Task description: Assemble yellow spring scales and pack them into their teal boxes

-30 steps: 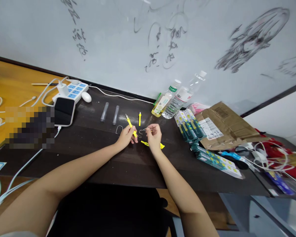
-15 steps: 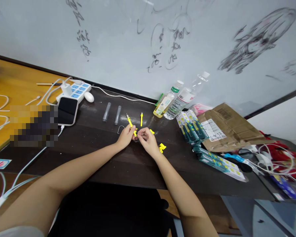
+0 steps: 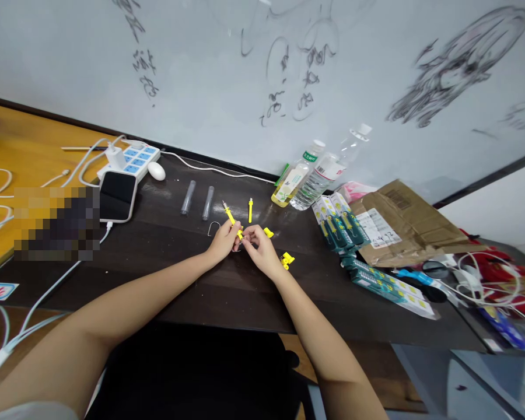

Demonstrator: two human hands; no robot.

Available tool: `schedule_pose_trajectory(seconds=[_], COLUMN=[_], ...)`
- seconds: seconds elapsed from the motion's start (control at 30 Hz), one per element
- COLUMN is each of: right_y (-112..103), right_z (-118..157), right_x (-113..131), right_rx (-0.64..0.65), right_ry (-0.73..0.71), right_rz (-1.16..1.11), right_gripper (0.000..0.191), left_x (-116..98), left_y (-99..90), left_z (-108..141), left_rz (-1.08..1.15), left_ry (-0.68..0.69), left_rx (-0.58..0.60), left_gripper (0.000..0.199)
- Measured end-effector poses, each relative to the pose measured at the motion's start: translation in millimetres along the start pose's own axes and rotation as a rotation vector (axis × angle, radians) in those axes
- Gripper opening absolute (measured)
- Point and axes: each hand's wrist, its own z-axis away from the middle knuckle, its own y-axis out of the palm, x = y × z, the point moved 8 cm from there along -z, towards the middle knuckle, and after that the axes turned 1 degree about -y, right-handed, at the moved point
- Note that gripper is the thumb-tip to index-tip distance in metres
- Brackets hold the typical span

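My left hand (image 3: 222,242) is closed around a slim yellow stick with a metal tip (image 3: 228,214), held tilted with its tip up and to the left. Close against its lower end, my right hand (image 3: 262,251) pinches with thumb and fingers; what it holds is too small and hidden to name. A bit of thin wire shows under the fingers. A second yellow stick (image 3: 251,210) lies just beyond the hands. To the left are a bent wire hook (image 3: 214,228) and two clear tubes (image 3: 207,203). Small yellow parts (image 3: 287,259) lie right of my right hand.
Bottles (image 3: 292,182) stand along the whiteboard. Green-and-white packages (image 3: 339,224) and a brown cardboard parcel (image 3: 406,224) occupy the right side, with tangled cables (image 3: 490,280) beyond. A phone (image 3: 118,196), a power strip (image 3: 136,160) and a white mouse (image 3: 156,171) are on the left.
My right hand's fingertips have shifted slightly at the lower end of the yellow stick. The view has moved a little; the things on the table lie as before.
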Motion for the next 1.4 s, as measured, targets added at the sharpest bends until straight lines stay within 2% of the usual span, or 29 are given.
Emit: schedule_pose_trajectory(seconds=[0.27, 0.37, 0.47, 0.73, 0.9, 1.2, 1.4], right_y=[4.6, 7.7, 9.1, -0.3, -1.4, -0.3, 2.4], right_z=[0.9, 1.9, 1.9, -0.3, 0.3, -0.7, 0.6], right_x=[-2.3, -8.0, -7.8, 10.8, 15.8, 8.4, 11.7], right_rx=[0.09, 0.164, 0.213, 0.143, 0.099, 0.162, 0.169], right_ry=[0.076, 0.118, 0.095, 0.004, -0.028, -0.025, -0.054], right_rz=[0.005, 0.036, 0.1, 0.222, 0.272, 0.293, 0.343], right_gripper=[0.01, 0.012, 0.017, 0.014, 0.02, 0.021, 0.021], left_x=[-4.4, -6.7, -8.2, -2.1, -7.4, -17.6, -20.5], left_y=[-3.3, -1.3, -0.4, -11.2, -11.7, -10.1, -9.0], left_z=[-3.1, -0.6, 0.6, -5.2, -4.8, 4.6, 6.9], left_rz=[-0.021, -0.042, -0.061, -0.047, -0.111, -0.305, -0.3], left_ry=[0.058, 0.064, 0.077, 0.032, 0.079, 0.062, 0.047], left_rx=[-0.02, 0.0, 0.013, -0.055, -0.062, -0.062, -0.056], left_gripper=[0.021, 0.023, 0.025, 0.023, 0.024, 0.024, 0.022])
